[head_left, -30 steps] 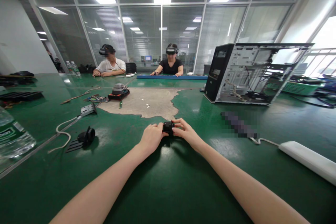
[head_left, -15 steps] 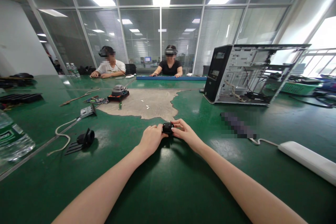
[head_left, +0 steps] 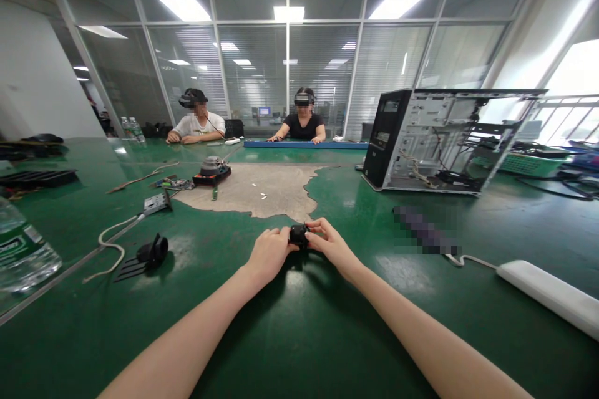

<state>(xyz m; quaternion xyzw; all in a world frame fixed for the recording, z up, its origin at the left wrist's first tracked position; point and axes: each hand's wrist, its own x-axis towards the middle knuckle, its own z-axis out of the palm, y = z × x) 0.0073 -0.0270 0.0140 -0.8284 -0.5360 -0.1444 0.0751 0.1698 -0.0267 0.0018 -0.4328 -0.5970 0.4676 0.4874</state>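
Between my hands is a small black rounded part (head_left: 298,234), held just above the green tabletop (head_left: 290,336); its exact kind does not show. My left hand (head_left: 270,254) grips its left side, thumb toward me. On the right side, my right hand (head_left: 331,245) pinches it with thumb and fingers. The undersides of the part and some fingertips are hidden. Left of my hands lies another black plastic piece (head_left: 152,252) with a round end and flat prongs. Beyond the part, the green covering is torn back to a bare beige patch (head_left: 243,190).
An opened computer case (head_left: 388,140) stands at the right. Nearer are a blurred-out dark object (head_left: 423,230) and a white power strip (head_left: 547,290). A water bottle (head_left: 25,246), a metal bracket (head_left: 156,202) and a grey-domed device (head_left: 213,169) are leftward. Two people sit opposite.
The view has tilted up slightly, so the scene sits a little lower. Both hands keep their hold on the black part, with hardly any visible shift.
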